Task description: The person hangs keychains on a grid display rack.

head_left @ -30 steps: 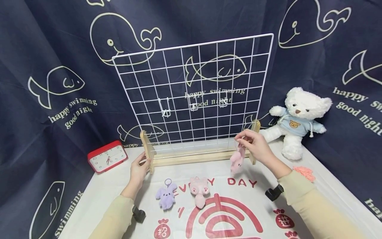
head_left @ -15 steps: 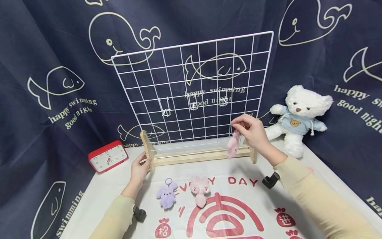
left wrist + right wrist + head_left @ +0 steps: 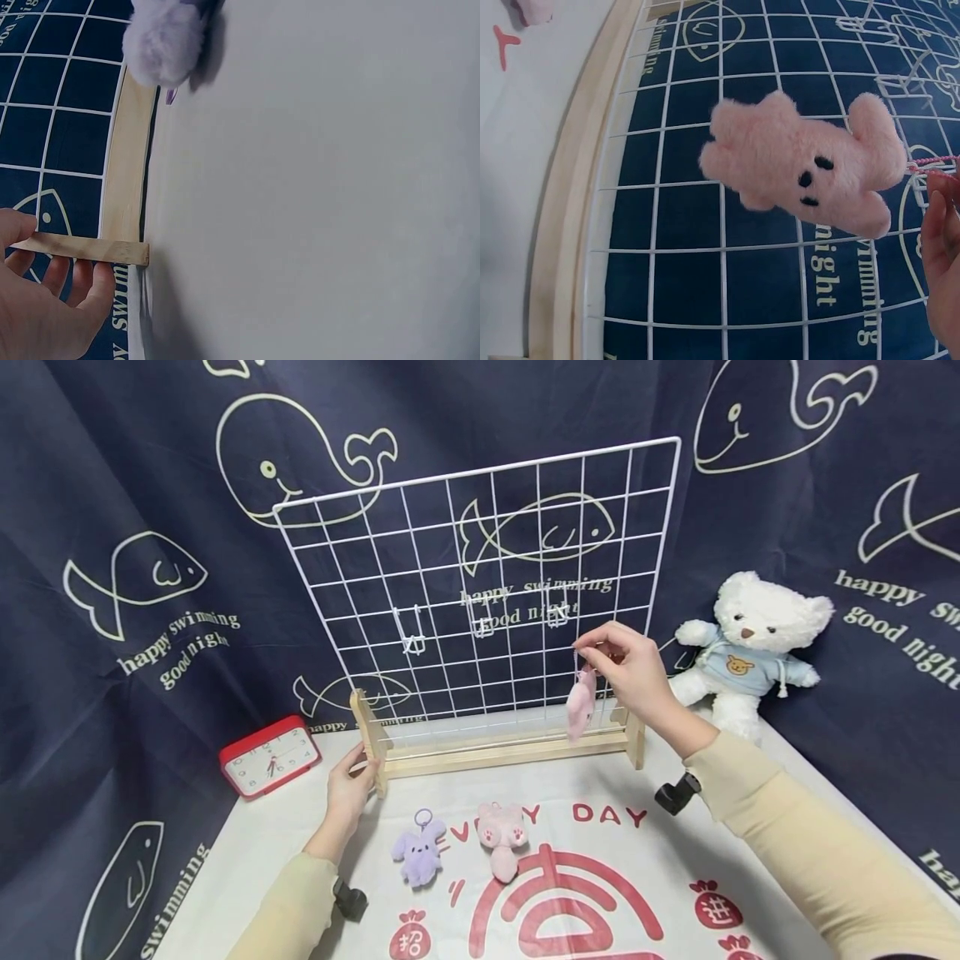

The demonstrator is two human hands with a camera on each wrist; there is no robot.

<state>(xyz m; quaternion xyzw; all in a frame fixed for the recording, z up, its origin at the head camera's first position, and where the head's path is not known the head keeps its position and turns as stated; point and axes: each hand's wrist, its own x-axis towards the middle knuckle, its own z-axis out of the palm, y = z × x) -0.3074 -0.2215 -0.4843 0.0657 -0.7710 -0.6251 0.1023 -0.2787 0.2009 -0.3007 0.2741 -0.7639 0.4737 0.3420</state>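
1 pink plush [image 3: 580, 706] hangs higher than before from the pinching right hand [image 3: 633, 668], left hand [image 3: 349, 789] gripping the stand [image 3: 487, 758].

Head view bright, soft shadows; wrist views dimmer.

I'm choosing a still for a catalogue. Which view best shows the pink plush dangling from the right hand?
The right wrist view: there the pink plush appears large, unobstructed and face-on. The head view shows it small and narrow, with little detail on its face; the left wrist view doesn't show it.
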